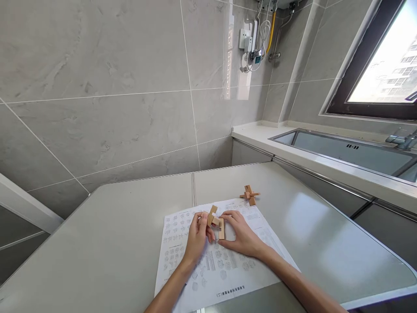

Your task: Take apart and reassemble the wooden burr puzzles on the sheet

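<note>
"Head view: what is the left hand (196, 238) doing?"

"It is gripping a slanting, notched block (213, 211) between thumb and fingers, with a second block (215, 221) sitting crosswise against it."

"And the right hand (240, 234)?"

"It is pinching a notched bar (222, 230) upright, fingertips bracing the top and thumb supporting the bottom. The notch is facing left, toward the other blocks."

"Are the two sides touching?"

"They are meeting or nearly meeting; I cannot tell which."

"Where is all this happening?"

"Both hands are hovering or resting over the sheet (224, 278), which is lying on the table (124, 243) and showing rows of small drawings. I cannot tell whether they are touching it."

"What is sitting beyond?"

"A wooden cross (249, 195) is standing out at the sheet's far right corner, its pieces interlocking. Farther right, a sink (345, 150) is running along below the window (381, 65)."
</note>
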Tool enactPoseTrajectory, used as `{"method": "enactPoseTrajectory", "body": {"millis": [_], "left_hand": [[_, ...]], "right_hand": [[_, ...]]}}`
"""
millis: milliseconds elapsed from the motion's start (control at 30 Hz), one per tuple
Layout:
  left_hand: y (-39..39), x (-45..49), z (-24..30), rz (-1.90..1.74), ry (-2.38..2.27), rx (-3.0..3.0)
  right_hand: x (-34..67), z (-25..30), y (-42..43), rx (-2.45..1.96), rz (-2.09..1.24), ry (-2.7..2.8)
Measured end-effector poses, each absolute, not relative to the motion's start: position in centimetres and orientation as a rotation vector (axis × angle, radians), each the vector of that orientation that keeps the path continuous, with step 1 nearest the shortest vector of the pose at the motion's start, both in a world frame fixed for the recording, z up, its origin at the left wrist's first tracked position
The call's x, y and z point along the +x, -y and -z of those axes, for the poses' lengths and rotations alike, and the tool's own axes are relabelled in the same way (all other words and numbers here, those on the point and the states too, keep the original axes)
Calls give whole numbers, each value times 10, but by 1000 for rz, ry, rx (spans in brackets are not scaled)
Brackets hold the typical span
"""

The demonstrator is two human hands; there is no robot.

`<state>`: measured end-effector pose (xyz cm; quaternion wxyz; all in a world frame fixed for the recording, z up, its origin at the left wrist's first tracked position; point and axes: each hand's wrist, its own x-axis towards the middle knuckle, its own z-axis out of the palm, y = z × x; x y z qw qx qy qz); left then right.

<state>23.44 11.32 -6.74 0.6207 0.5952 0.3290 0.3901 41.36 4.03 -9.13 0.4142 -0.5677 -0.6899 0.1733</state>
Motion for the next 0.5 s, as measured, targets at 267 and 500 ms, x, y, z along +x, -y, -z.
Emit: {"method": "enactPoseTrajectory", "body": {"millis": [267, 500], "left_hand": [[-111, 235, 71, -828, -765, 1463], [-106, 235, 62, -757, -711, 1583]], "right_hand": [[421, 92, -40, -1414, -579, 1676], [424, 72, -43, -1247, -796, 1480]]}}
